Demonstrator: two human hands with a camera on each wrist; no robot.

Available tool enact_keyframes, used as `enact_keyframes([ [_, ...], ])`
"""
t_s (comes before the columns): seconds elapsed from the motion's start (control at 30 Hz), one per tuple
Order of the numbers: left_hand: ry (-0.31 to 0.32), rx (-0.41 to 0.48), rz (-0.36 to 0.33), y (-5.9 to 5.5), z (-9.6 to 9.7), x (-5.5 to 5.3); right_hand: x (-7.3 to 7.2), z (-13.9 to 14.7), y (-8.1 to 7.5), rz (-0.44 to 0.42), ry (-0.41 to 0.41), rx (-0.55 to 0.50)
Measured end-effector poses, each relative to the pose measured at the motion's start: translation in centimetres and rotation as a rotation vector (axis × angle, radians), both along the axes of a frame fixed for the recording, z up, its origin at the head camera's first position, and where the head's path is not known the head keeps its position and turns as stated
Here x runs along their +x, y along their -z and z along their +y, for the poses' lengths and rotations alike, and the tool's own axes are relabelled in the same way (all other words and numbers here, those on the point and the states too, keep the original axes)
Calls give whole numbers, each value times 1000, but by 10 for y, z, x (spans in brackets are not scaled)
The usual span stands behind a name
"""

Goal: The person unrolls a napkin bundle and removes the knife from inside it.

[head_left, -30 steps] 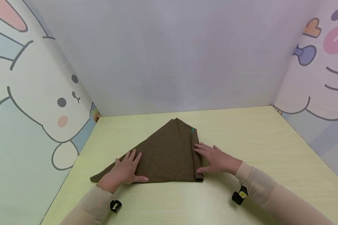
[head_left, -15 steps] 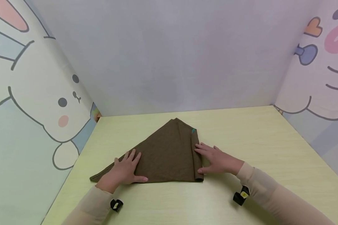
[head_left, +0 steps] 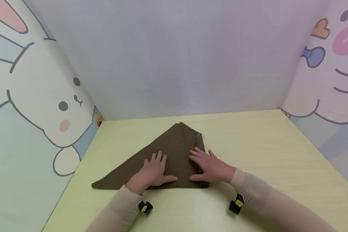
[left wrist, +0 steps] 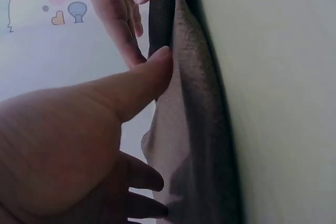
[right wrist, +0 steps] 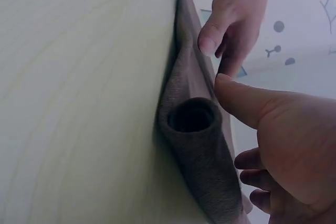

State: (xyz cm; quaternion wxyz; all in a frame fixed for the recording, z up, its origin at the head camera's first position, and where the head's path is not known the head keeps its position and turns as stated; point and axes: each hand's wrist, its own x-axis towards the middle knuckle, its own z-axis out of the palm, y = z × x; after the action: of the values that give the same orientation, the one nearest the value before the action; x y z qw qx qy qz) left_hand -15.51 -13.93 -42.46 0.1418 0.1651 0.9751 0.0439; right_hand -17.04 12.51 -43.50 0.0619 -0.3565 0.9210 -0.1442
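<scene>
A brown cloth lies folded on the table, with a long point at the left and a peak at the back. Its right edge is rolled, and the roll's hollow end shows in the right wrist view. Fingers spread, my left hand is over the middle of the cloth near its front edge. My right hand reaches across the rolled edge, its fingers straight and its fingertips over the cloth just left of the roll. A small green tag shows at the roll's far end.
The pale wooden table extends around the cloth. A plain light wall stands behind, with cartoon-printed walls on both sides. Black wrist cameras hang under both wrists.
My left hand has slid right across the cloth toward its middle. My right hand has shifted left over the rolled edge. The cloth has hardly moved.
</scene>
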Motion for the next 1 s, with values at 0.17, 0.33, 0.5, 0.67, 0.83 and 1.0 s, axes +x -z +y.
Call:
enact_keyframes([
  [0.17,-28,12,-41,7,2,-1,-3,-2,6,-9,15,45],
  [0.33,-25,26,-55,12,-1,-3,-4,1,7,-18,14,73],
  [0.5,-29,32,-65,9,-1,-2,-5,5,7,-28,17,79],
  [0.67,-31,25,-76,8,-1,-3,-6,9,7,-47,23,65],
  [0.83,-36,18,-93,7,1,-4,-6,15,8,-47,26,50],
  [1.0,-37,7,-98,7,2,-5,-6,18,8,-49,22,32],
])
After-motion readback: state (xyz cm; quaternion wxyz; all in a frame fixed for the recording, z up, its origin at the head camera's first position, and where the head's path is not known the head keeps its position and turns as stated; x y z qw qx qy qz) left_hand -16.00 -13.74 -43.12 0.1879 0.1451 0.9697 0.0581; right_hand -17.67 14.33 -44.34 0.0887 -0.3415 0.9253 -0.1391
